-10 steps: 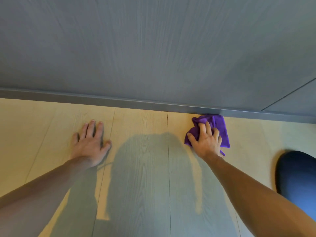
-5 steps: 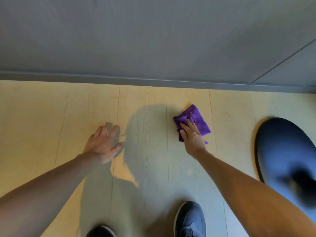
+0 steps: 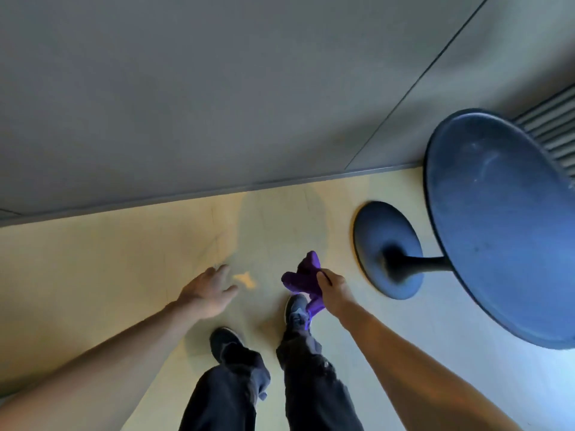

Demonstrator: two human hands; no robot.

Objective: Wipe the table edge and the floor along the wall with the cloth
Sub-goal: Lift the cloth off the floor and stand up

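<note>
My right hand [image 3: 334, 290] grips a crumpled purple cloth [image 3: 303, 276], held in the air above my right shoe. My left hand [image 3: 208, 293] hangs open over the light wood floor [image 3: 109, 269], fingers spread, holding nothing. The grey wall [image 3: 217, 104] meets the floor at a dark baseboard [image 3: 186, 195] that runs across the view. A round blue table top [image 3: 504, 225] fills the right side, on a dark stem with a round base [image 3: 385, 247] on the floor.
My two legs in dark trousers and dark shoes [image 3: 227, 340] stand at the bottom middle. A ribbed grille [image 3: 550, 129] shows at the far right behind the table top. Bare floor lies to the left, up to the baseboard.
The view has risen from near the floor to standing height. My right hand has lifted the cloth off the floor and bunched it. My left hand has come off the floor.
</note>
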